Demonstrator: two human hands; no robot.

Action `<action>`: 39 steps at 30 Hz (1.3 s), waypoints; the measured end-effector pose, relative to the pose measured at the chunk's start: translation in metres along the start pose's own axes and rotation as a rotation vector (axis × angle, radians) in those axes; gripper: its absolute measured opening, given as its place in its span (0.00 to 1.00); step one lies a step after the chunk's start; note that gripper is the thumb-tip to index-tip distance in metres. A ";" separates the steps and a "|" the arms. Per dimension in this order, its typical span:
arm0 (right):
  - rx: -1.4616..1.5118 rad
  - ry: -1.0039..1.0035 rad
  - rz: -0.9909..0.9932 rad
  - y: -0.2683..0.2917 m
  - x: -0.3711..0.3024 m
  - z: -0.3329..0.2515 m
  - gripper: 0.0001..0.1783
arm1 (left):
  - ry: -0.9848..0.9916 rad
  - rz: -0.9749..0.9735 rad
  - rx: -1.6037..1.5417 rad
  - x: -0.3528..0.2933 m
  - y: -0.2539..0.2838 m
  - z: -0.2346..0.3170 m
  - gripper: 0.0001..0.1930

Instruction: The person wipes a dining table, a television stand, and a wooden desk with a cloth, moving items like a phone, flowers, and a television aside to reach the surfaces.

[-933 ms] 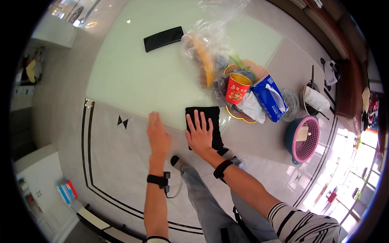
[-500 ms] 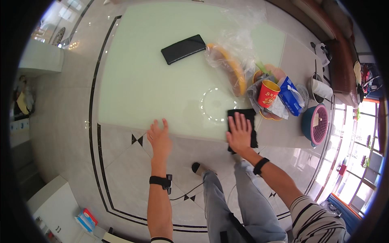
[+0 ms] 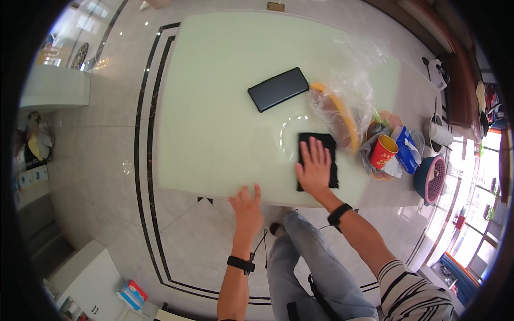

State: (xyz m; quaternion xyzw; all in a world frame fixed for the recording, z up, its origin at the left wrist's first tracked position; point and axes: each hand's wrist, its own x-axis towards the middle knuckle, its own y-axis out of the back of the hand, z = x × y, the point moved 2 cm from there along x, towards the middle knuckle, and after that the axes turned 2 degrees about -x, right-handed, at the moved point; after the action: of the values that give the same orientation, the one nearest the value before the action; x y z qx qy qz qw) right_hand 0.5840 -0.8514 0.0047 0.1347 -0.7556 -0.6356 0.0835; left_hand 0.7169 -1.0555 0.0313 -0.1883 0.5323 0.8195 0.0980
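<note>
My right hand [image 3: 315,167] lies flat with its fingers stretched out on a black cloth [image 3: 333,170], pressing it against the pale green tabletop [image 3: 214,144]. The cloth is spread out near the table's front edge. My left hand [image 3: 247,209] is at that edge, to the left of the cloth, its fingers apart and nothing in them. Beyond the cloth, a black phone [image 3: 278,89] rests face up. To its right, a clear plastic bag [image 3: 350,91] covers part of a curved yellow-edged thing [image 3: 340,115] whose kind I cannot make out.
Right of the cloth stand a red paper cup [image 3: 384,152], a blue tissue pack [image 3: 407,152] and crumpled plastic. A teal and pink basket [image 3: 431,179] sits at the table's right end, with a pot [image 3: 436,132] behind it. A white cabinet [image 3: 96,283] stands lower left.
My right hand has slid the black cloth left and away from me, from over the front edge onto the tabletop. My left hand stays by the edge. The whole view has shifted.
</note>
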 end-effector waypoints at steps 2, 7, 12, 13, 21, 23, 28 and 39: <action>-0.047 -0.040 0.005 0.006 -0.023 0.023 0.38 | -0.024 0.006 0.009 0.000 0.002 0.003 0.35; -0.126 -0.193 0.002 0.000 -0.052 0.029 0.38 | -0.063 -0.121 -0.127 0.009 0.036 0.000 0.30; -0.140 -0.291 0.022 -0.021 -0.032 -0.045 0.39 | 0.062 0.203 -0.373 0.027 0.081 -0.082 0.29; -0.127 -0.280 -0.021 -0.026 -0.025 -0.069 0.39 | 0.163 0.366 -0.339 0.031 0.091 -0.102 0.29; 0.176 0.091 0.005 -0.060 0.074 -0.376 0.37 | 0.490 0.352 -0.961 0.054 0.072 -0.332 0.35; 0.206 0.109 0.038 -0.071 0.079 -0.386 0.36 | 0.495 0.222 -1.030 0.065 0.080 -0.308 0.38; 0.234 0.158 -0.057 -0.062 0.066 -0.352 0.37 | 0.462 -0.089 -1.258 0.064 0.115 -0.308 0.46; -0.233 -0.794 0.203 -0.036 0.030 -0.050 0.37 | 0.440 -0.214 -1.196 0.074 0.127 -0.296 0.52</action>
State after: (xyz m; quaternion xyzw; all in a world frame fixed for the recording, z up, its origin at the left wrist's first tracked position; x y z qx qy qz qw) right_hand 0.5735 -0.9132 -0.0227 -0.2059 -0.6616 -0.7079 -0.1370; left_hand 0.6643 -1.3804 -0.0005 -0.4258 -0.0303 0.9027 -0.0541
